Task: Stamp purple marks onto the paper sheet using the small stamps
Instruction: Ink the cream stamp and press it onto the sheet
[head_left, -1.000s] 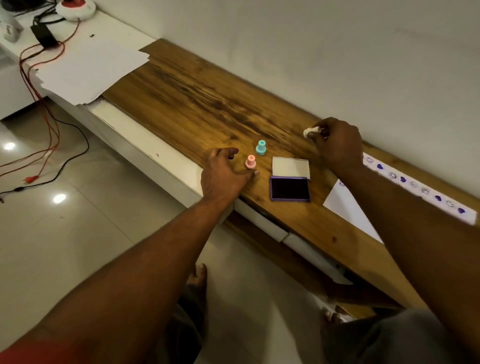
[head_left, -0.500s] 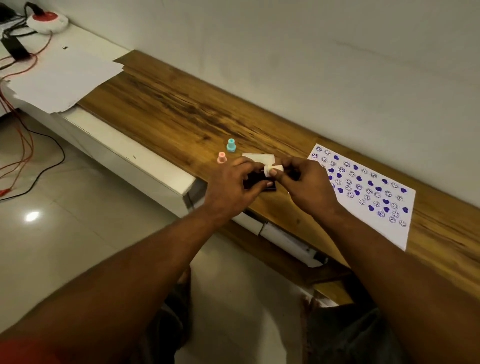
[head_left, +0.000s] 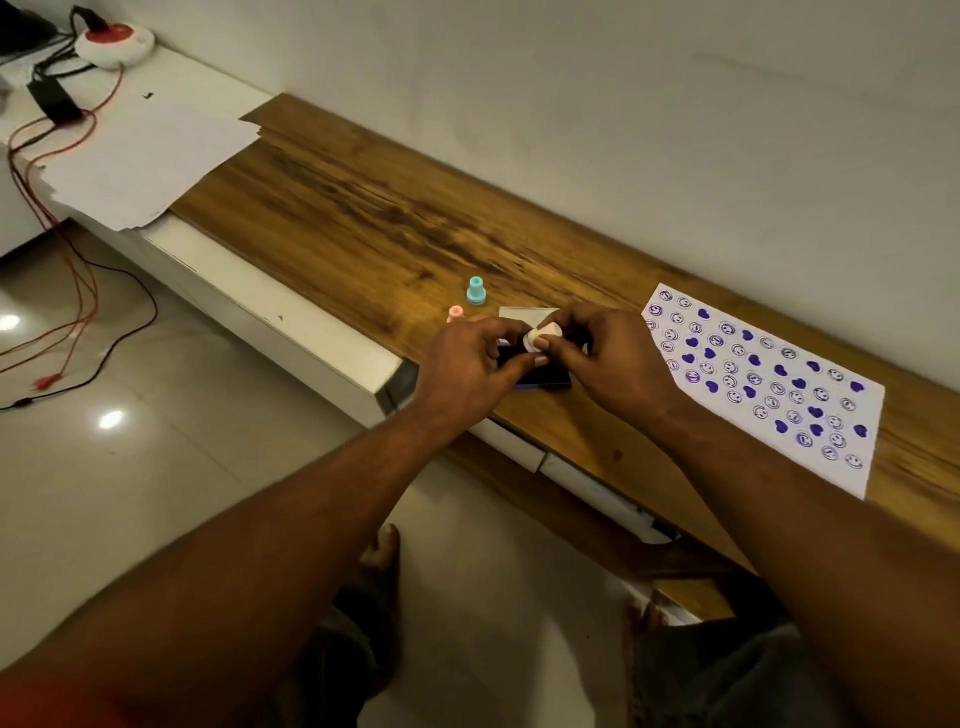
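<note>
Two bare hands meet at the centre of the frame over a wooden worktop (head_left: 363, 218). The left hand (head_left: 467, 364) and right hand (head_left: 608, 358) both pinch a small white stamp (head_left: 540, 335), fingers closed on it, just above a purple ink pad (head_left: 540, 382) that they partly hide. Just left of the hands stand a teal stamp (head_left: 476, 291) and a pink stamp (head_left: 455, 313). To the right lies the paper (head_left: 862, 415), covered with purple hearts and smiley faces. Blank sheets (head_left: 145, 156) lie at upper left.

White sheet (head_left: 878, 415) w/ purple hearts, smileys; teal stamp (head_left: 476, 291), pink stamp (head_left: 455, 313).
</note>
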